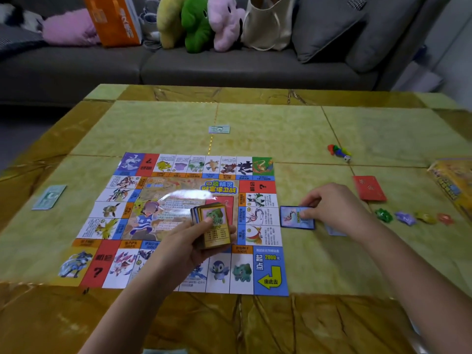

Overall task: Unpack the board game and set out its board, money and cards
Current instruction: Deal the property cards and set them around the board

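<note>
Nearest you, along the bottom of the frame, runs the amber-veined border of the yellow-green marbled desk (319,272), and both your bare forearms reach up over it. Your left hand (189,249), low and centre, is clamped around a thick stack of game cards (212,226) with its thumb across the yellow-bordered top card, which shows a green creature. The stack is held above the lower middle of the flat, colourful paper game board (178,221), which lies spread over the centre-left of the frame. Your right hand (329,208), well apart from the left, is right of centre. Its thumb lies on the face of a single blue-bordered card (296,217) and its fingers curl at the card's far edge. That card is on the desk just beside the board's right edge. A pale blue card (334,231) peeps out from under that wrist. Further right stand four small moulded figures in a row (408,217): green, purple, yellow and red. Above them lies a red card pack (369,188), and a yellow printed packet (454,185) sits at the right edge. A pale green banknote (48,197) lies at mid left, and a second banknote (219,129) lies above the board. At upper right, a cluster of coloured pawns (338,150) touches a white die (346,158). Across the top runs a grey sofa (229,70) bearing plush toys (196,24).
</note>
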